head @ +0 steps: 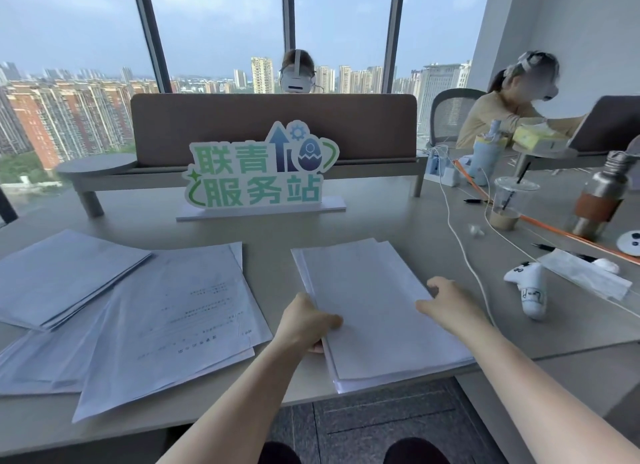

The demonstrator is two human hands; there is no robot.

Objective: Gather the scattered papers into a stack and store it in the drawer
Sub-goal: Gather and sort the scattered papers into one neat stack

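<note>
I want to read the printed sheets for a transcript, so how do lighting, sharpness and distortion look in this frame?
Head view: soft daylight from the windows, no harsh glare or hard shadows. Wide-angle bending curves the window frames and the desk edges. The print on the scattered papers is upside down and too soft to read. The stack under the left hand and right hand looks blank.

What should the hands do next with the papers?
Probably lift the right pile, which the left hand grips and the right hand touches, onto the scattered papers at left, since those lie apart.
</note>
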